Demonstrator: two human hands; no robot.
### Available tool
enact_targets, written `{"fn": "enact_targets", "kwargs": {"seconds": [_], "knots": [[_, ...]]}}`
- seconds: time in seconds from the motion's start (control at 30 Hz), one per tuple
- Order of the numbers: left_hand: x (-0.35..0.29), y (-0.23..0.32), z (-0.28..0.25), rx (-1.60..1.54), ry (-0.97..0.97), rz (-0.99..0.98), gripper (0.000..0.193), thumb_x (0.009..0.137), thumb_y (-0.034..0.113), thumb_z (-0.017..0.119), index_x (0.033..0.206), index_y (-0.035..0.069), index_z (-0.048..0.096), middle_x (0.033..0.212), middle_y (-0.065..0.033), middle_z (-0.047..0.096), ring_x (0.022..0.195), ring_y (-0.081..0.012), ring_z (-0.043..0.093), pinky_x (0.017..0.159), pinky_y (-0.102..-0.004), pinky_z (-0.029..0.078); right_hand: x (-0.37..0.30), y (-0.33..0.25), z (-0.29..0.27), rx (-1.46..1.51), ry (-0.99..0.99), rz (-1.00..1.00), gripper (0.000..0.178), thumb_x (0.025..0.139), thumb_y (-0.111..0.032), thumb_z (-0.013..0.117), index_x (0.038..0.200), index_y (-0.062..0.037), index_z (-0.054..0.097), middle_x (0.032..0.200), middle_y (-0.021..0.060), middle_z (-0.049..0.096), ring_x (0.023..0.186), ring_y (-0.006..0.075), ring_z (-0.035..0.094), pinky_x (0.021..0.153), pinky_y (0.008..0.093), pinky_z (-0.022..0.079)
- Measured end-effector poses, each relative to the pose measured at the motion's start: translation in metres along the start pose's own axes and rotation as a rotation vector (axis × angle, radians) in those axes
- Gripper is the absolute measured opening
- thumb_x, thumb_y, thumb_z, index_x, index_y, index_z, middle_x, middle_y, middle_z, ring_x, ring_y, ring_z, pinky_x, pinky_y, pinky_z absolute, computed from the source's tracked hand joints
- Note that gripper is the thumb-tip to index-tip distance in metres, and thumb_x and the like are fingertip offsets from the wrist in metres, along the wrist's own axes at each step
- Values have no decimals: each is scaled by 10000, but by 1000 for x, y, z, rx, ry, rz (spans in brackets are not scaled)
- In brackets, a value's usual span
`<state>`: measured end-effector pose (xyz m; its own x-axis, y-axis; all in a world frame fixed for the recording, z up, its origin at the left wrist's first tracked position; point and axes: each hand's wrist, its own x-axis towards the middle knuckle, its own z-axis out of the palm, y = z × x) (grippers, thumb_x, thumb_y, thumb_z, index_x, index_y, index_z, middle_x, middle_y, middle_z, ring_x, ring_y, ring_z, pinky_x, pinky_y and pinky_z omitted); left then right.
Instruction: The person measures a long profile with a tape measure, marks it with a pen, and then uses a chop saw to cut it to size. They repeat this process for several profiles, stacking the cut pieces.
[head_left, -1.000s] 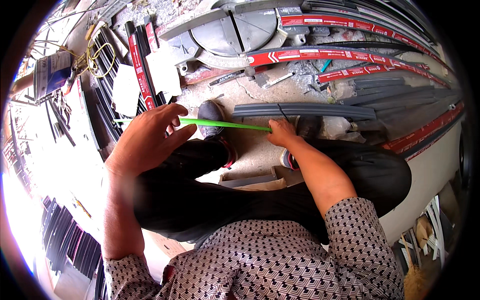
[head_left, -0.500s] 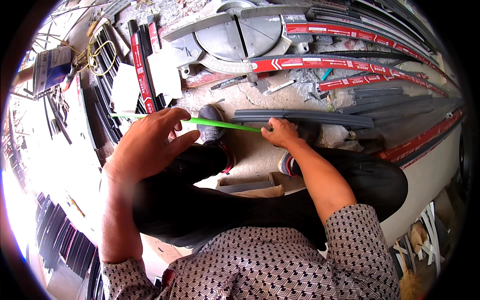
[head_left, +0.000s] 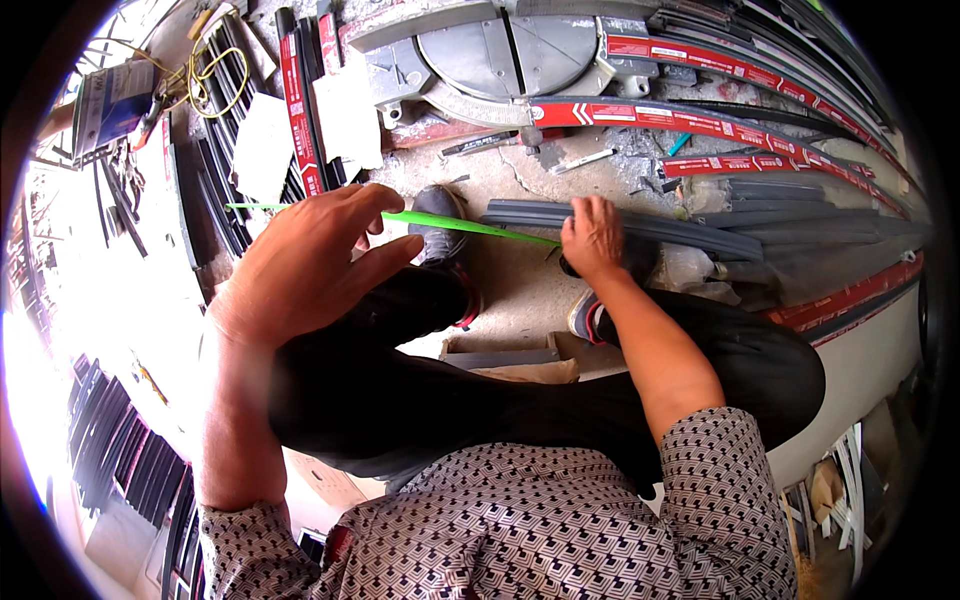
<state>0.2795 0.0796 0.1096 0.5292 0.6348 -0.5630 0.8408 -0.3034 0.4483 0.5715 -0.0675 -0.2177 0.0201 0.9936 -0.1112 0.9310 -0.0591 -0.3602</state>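
A thin bright green strip (head_left: pixel 470 226) stretches across in front of me, above my shoes. My left hand (head_left: pixel 318 250) is curled over its left part, with the thumb held apart from the fingers; the strip runs past beneath the fingers and its far end sticks out on the left. At the right end of the strip my right hand (head_left: pixel 594 238) is closed, knuckles up, with the fingertips mostly hidden. Just behind that hand lies a bundle of dark grey profile strips (head_left: pixel 690 236) on the floor.
A grey metal saw base (head_left: pixel 505 60) stands ahead. Long red-labelled profiles (head_left: pixel 660 118) reach right from it. More dark profiles (head_left: pixel 310 130) lie at left, near a yellow cable (head_left: pixel 215 85). A marker pen (head_left: pixel 584 161) lies on the floor, and a low box (head_left: pixel 500 358) sits between my legs.
My right hand has lifted and turned so its back faces up, moving slightly away from me with the strip's end. The left hand keeps nearly the same pose. The view has shifted a little.
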Motion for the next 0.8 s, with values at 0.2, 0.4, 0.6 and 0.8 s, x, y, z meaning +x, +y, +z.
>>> {"fn": "enact_targets", "kwargs": {"seconds": [0.2, 0.4, 0.6, 0.8], "knots": [[-1, -3, 2, -5, 32, 6, 354, 994, 327, 696, 1183, 28, 676, 951, -144, 730, 896, -283, 731, 810, -393, 566, 16, 37, -16, -215, -408, 149, 397, 899, -296, 736, 1233, -99, 650, 1319, 157, 621, 1288, 349, 553, 1131, 498, 391], [-3, -5, 2, 19, 53, 36, 350, 1001, 343, 688, 1161, 32, 679, 929, -146, 724, 883, -302, 725, 795, -402, 563, 15, 43, -28, -188, -495, 49, 366, 900, -226, 763, 1227, -118, 638, 1209, 158, 651, 1156, 374, 616, 979, 498, 499], [-6, -9, 4, 26, 90, 79, 370, 1015, 362, 673, 1151, 17, 682, 937, -166, 727, 876, -325, 726, 773, -418, 564, 25, 20, -46, -42, -186, -142, 371, 883, -152, 756, 1234, -145, 637, 1048, 135, 668, 974, 374, 667, 846, 490, 544], [-7, -15, 4, 29, 102, 88, 437, 1021, 417, 650, 1065, -15, 696, 939, -199, 741, 867, -360, 732, 773, -438, 567, 66, -59, -105, 123, 191, -400, 683, 818, -41, 763, 1452, -231, 591, 984, 76, 620, 923, 315, 649, 797, 449, 548]]}}
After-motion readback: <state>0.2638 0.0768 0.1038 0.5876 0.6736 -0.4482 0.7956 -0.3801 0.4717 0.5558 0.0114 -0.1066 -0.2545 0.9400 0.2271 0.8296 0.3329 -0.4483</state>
